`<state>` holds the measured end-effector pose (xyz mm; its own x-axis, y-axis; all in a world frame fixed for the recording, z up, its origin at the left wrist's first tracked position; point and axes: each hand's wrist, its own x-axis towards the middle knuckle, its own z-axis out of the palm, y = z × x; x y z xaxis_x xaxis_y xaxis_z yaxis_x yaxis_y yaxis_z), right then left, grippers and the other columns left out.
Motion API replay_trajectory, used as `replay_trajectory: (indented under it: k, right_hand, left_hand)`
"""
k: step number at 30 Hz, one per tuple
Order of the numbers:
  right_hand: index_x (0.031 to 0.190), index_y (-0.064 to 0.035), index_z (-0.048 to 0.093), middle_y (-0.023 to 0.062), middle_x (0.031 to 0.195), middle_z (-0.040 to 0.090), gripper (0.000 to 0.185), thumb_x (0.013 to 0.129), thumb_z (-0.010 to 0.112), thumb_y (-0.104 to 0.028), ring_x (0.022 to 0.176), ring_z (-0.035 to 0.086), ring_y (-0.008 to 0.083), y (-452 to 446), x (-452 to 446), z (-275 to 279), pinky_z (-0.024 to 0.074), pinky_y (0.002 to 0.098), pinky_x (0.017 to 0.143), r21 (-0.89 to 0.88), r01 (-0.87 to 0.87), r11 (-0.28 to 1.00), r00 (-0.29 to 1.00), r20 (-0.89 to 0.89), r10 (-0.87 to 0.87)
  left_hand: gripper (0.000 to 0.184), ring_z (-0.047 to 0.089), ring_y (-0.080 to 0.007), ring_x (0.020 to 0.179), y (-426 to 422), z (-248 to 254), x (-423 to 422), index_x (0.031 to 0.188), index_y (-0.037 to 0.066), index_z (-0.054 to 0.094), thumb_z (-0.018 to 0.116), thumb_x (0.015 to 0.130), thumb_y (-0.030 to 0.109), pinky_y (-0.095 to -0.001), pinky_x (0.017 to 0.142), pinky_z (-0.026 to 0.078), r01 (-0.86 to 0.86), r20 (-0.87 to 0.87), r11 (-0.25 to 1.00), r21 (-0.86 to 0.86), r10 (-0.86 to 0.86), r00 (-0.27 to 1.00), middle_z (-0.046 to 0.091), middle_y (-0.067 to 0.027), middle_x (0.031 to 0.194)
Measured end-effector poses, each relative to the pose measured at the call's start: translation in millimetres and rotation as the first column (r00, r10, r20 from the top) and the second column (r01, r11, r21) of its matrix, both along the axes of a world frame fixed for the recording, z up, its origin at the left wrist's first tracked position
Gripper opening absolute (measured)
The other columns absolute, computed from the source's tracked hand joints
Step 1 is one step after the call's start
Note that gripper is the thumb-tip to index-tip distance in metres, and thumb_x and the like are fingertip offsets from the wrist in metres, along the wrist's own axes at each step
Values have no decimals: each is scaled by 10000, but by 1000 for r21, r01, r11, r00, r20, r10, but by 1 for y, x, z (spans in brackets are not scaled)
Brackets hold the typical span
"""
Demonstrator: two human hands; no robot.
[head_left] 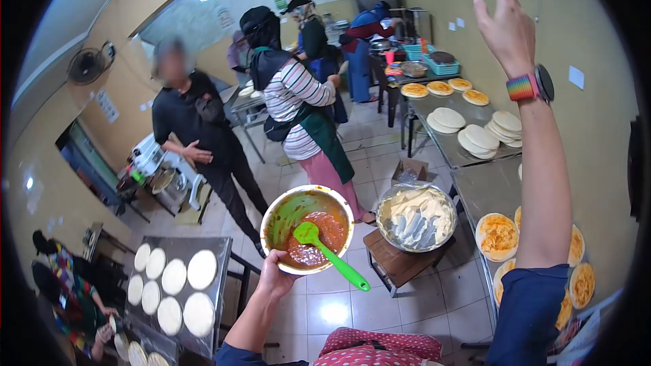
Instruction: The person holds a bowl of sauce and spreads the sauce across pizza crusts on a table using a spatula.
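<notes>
My left hand (277, 276) grips the lower left rim of a bowl (288, 213), held in front of me at waist height. Red-orange sauce (332, 227) covers its bottom and smears its inner wall. A bright green spoon (341, 266) rests in the bowl, its handle sticking out over the near rim. My right hand (508, 34) is raised high at the upper right, away from the bowl. Its index finger and thumb are stretched apart, with nothing held. Below that arm lie flat dough rounds spread with orange sauce (497, 237).
A basin (388, 234) of pale creamy mixture stands on a wooden stool (400, 268). Plain dough rounds (202, 270) cover the left table (227, 247). More rounds (446, 119) sit on the right table (461, 156). People stand ahead, including one in a striped top (302, 88).
</notes>
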<state>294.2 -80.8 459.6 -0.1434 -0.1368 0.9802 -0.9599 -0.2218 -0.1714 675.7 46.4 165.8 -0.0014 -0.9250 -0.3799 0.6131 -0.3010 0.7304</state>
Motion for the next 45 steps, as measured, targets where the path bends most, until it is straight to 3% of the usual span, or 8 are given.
replay_trajectory:
  k: [5,18,28,33,37,39,41,45]
  right_hand:
    - [1337,-84,19,177,1070,532,766,762,522,-119,878,575,260,13,44,12,445,385,779,-196,-140,971,985,68,156]
    - [1311,27,13,145,800,604,598,861,402,-40,770,585,181,1,206,-24,429,284,783,-278,-537,797,804,116,583]
    - [1288,68,31,244,858,561,611,816,418,42,813,577,262,-107,338,-9,482,331,744,-306,-844,441,484,-81,871]
    - [1307,41,23,197,850,584,603,825,380,-15,790,579,222,-150,365,-33,450,308,743,-245,-927,283,326,-157,932]
    - [1308,48,43,90,786,610,662,806,458,-71,728,554,136,-210,384,-51,355,292,840,-195,-860,471,507,-240,828]
    - [1315,25,84,65,795,613,633,816,460,-73,751,552,129,-245,382,-25,283,333,921,-206,-931,301,337,-164,927]
    - [1312,26,103,70,768,613,607,824,452,-68,744,550,133,-266,370,7,342,337,866,-203,-833,514,552,-342,760]
    - [1299,14,191,91,814,606,559,828,485,-51,807,560,170,-306,346,24,293,347,927,-103,-835,540,508,-521,686]
  left_hand:
    - [554,442,-291,1079,-19,35,59,1224,25,306,413,706,188,-470,901,363,-28,28,1000,-2,28,999,409,-138,1213]
    - [469,518,-274,985,-13,48,173,1154,-28,315,374,748,198,-457,840,431,-258,61,966,33,256,965,463,-175,1115]
    - [388,542,-208,936,-8,13,185,1109,-36,363,383,774,159,-334,860,438,-583,-127,813,-4,578,806,520,-138,1036]
    - [417,534,-248,947,-43,16,175,1136,-36,341,378,770,160,-414,826,450,-706,-96,708,17,704,703,485,-160,1066]
    - [387,534,-214,955,-81,4,156,1095,-53,378,387,760,141,-319,881,423,-798,-183,603,-6,784,593,519,-149,1046]
    - [398,529,-223,970,-98,-3,150,1104,-56,375,385,761,146,-338,872,430,-815,-179,578,-37,799,574,512,-163,1061]
    - [406,520,-252,981,-121,-3,150,1118,-36,382,401,761,157,-370,877,423,-833,-184,552,-30,816,547,500,-164,1085]
    - [417,485,-271,1016,-173,3,157,1134,-28,371,413,760,152,-420,894,387,-796,-249,605,15,774,583,470,-163,1116]
